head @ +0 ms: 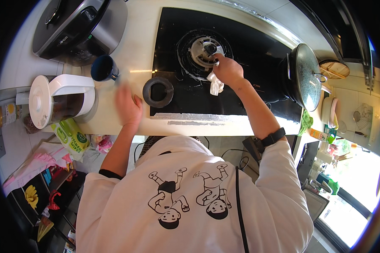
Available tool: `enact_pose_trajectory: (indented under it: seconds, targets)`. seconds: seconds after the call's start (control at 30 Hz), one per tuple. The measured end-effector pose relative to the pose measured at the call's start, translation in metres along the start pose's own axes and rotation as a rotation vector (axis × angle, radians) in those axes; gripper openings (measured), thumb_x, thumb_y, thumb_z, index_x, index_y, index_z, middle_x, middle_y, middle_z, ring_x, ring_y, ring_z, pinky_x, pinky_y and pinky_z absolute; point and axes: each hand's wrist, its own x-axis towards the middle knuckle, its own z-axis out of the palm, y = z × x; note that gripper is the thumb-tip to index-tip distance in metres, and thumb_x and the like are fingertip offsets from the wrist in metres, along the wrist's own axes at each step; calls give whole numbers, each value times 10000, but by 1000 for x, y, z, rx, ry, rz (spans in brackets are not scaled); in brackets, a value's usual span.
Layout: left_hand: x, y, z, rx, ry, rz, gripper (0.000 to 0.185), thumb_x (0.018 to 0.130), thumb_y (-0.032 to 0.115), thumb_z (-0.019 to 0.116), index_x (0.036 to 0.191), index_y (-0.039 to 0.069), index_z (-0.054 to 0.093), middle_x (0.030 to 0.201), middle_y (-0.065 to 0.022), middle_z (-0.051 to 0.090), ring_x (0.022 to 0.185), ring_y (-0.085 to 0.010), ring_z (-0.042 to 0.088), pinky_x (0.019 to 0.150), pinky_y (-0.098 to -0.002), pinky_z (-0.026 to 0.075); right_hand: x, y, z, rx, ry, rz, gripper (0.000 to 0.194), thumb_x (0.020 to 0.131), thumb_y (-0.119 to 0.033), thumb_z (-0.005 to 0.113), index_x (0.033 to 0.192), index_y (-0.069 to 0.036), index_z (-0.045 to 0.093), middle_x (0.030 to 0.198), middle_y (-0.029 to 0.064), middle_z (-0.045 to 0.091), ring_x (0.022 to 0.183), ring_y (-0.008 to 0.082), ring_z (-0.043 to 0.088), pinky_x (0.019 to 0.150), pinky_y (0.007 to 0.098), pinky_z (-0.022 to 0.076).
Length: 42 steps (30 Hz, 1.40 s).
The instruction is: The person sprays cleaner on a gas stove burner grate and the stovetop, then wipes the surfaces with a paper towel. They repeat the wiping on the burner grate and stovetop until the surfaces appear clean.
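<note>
My right hand (228, 71) grips a crumpled white wipe (216, 86) and reaches to the near edge of the gas burner (205, 52). White smears ring that burner on the black glass cooktop (190, 101). Blurred by motion, my left hand (126, 106) is over the pale countertop, its fingertips near the handle of a dark blue mug (104, 69). Whether those fingers hold anything is unclear. To the right of this hand, a dark round burner ring (158, 92) lies across the cooktop's left edge.
A lidded wok (307, 77) occupies the cooktop's right side. On the left are a white-lidded pitcher (63, 98) and a black and silver countertop appliance (79, 31). A green pack of kitchen wipes (71, 137) hangs or rests by the counter's front left edge.
</note>
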Motion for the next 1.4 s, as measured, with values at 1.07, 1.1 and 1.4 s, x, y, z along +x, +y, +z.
enact_pose_trajectory:
  seconds: [1.07,1.1,1.4]
  targets:
    - [-2,5,-3,47,-35,-55,433,833,112,620,1243,0,538,1302,-143,497,1237,-328,458,1056,-421,382,15,15,-19,1,-124,-73,357,884,-312,621,1240,-292,628,1019,42,703,973,245,671,787,370,547]
    - [-2,6,-3,46,-34,-75,425,838,112,619,1242,6,543,1303,-138,499,1236,-325,459,1058,-417,382,16,18,-21,-9,-118,-130,354,877,-318,639,1229,-282,636,966,38,698,932,246,672,763,373,542]
    - [-2,9,-1,38,16,-116,379,853,89,607,1227,39,566,1285,-123,530,1197,-326,490,1042,-402,408,9,24,29,458,129,105,679,685,-422,841,1153,-34,538,829,64,639,780,213,648,701,336,526]
